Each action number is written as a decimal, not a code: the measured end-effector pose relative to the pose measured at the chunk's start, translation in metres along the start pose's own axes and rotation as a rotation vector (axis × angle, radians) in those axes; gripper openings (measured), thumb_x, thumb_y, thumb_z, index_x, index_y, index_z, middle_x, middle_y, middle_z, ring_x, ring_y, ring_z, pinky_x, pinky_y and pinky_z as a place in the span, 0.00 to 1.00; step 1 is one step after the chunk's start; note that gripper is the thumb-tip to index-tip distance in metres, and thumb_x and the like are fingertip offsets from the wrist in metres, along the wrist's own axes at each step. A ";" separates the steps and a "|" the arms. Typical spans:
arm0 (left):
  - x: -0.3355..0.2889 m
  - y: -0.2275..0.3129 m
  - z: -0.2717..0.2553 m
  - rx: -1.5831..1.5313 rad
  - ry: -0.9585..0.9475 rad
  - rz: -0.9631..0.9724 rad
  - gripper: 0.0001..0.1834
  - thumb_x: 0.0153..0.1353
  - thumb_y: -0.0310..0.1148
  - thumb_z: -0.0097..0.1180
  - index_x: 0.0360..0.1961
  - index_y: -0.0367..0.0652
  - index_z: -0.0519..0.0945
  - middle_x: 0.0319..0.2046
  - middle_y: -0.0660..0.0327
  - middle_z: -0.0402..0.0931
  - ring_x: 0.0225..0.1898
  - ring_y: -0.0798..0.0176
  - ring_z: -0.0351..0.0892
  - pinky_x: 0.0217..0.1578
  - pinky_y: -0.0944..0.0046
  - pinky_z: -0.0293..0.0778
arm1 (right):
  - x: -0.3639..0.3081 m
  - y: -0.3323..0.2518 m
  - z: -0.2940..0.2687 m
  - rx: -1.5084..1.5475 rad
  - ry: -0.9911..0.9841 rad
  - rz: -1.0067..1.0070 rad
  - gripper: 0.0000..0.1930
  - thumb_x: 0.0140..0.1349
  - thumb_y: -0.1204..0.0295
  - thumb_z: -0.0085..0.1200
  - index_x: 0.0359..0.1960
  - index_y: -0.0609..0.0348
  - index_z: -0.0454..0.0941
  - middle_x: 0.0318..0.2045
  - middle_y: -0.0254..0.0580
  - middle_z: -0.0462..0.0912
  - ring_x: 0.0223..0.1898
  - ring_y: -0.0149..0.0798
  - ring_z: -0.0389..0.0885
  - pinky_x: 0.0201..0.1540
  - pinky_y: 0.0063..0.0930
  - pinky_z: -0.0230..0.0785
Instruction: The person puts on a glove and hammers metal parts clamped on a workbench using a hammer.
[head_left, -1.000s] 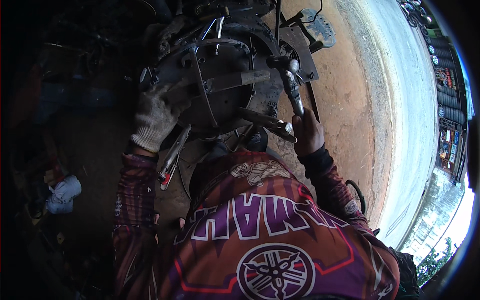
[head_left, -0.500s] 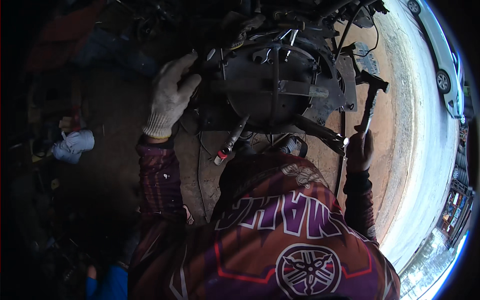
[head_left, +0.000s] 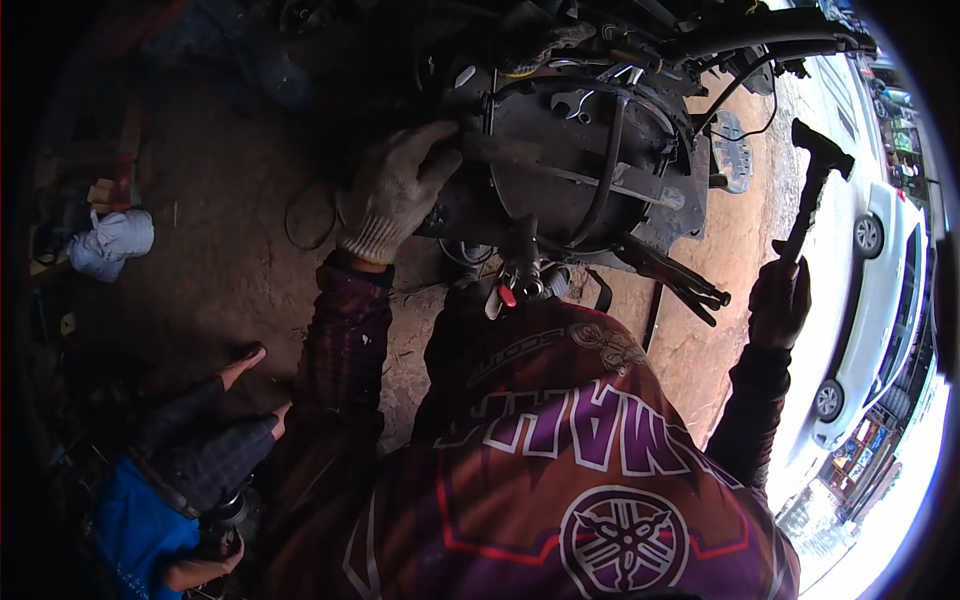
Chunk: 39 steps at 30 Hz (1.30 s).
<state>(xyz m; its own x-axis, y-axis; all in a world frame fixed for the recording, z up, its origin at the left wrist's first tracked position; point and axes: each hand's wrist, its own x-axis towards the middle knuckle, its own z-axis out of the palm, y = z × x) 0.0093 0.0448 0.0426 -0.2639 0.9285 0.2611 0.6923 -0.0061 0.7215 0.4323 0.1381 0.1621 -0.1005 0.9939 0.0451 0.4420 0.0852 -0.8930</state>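
My left hand (head_left: 400, 190), in a pale knitted glove, rests at the left edge of a black metal assembly (head_left: 540, 190) with thumb and fingers apart. Near its fingertips is the left end of a flat metal bar (head_left: 600, 180) lying across the assembly. Out to the right, my bare right hand (head_left: 780, 305) is closed round the handle of a hammer (head_left: 822, 155), head up and apart from the metal. Locking pliers (head_left: 522, 262) with a red lever jut from the assembly's near edge. Dark plier-like handles (head_left: 680, 280) stick out at its near right.
A wrench (head_left: 572, 105) lies on the assembly, and what looks like a grey glove (head_left: 545, 50) is behind it. Hoses and cables (head_left: 750, 45) cross the far right. A person in blue (head_left: 145, 520) is at lower left. A white car (head_left: 880, 300) stands at right.
The view has shifted, so the assembly appears farther right. The hammer in my right hand is slightly farther from the assembly. My left hand stays at its left edge. More of the person in blue shows.
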 end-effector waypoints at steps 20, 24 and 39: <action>0.040 -0.013 -0.008 -0.034 -0.191 0.036 0.11 0.60 0.35 0.61 0.41 0.42 0.84 0.33 0.54 0.83 0.34 0.55 0.84 0.36 0.61 0.79 | 0.032 -0.074 0.058 -0.377 -0.400 -0.085 0.17 0.72 0.64 0.45 0.52 0.64 0.75 0.19 0.24 0.67 0.17 0.18 0.59 0.18 0.17 0.49; 0.044 -0.010 -0.012 -0.059 -0.254 -0.017 0.12 0.61 0.37 0.60 0.42 0.42 0.83 0.33 0.55 0.83 0.35 0.58 0.84 0.37 0.61 0.79 | 0.040 -0.096 0.081 -0.552 -0.545 -0.176 0.16 0.68 0.67 0.50 0.51 0.64 0.76 0.21 0.30 0.72 0.21 0.23 0.65 0.24 0.22 0.57; 0.045 -0.026 -0.002 -0.140 -0.337 0.094 0.13 0.66 0.33 0.55 0.50 0.45 0.81 0.41 0.56 0.82 0.41 0.61 0.83 0.43 0.63 0.78 | 0.039 -0.109 0.081 -0.643 -0.562 -0.029 0.13 0.67 0.70 0.52 0.49 0.63 0.76 0.25 0.44 0.78 0.25 0.36 0.75 0.32 0.31 0.68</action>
<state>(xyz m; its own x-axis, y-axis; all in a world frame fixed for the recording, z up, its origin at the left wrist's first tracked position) -0.0218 0.0865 0.0366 0.0486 0.9914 0.1219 0.5985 -0.1266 0.7910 0.3083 0.1624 0.2249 -0.4715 0.8229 -0.3169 0.8354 0.3018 -0.4594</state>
